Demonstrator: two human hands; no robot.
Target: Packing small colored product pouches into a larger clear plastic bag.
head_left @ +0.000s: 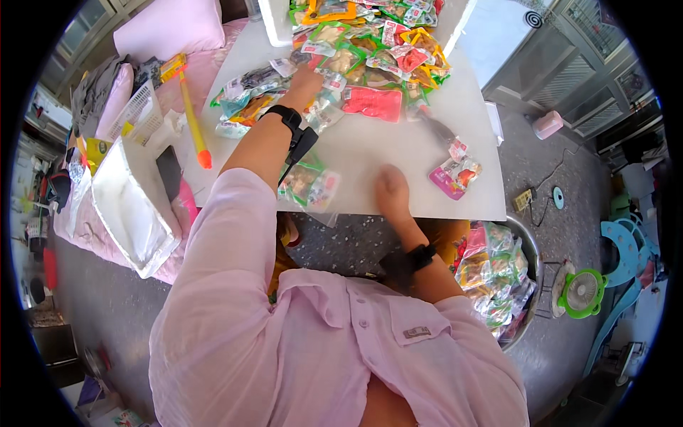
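Note:
My left hand reaches into the heap of colourful plastic snack packets at the back of the white table, its fingertips indistinct among the packets. My right hand, slightly blurred, is curled closed low near the front edge; any contents are hidden. A red packet lies between the heap and that hand. A purple packet is at the right, and clear-and-green packets sit below my left wrist.
A white foam box holds more packets at the back. A metal basin of packets stands below right, near a green fan. Left is a pink bed with a foam tray and a yellow long-handled object.

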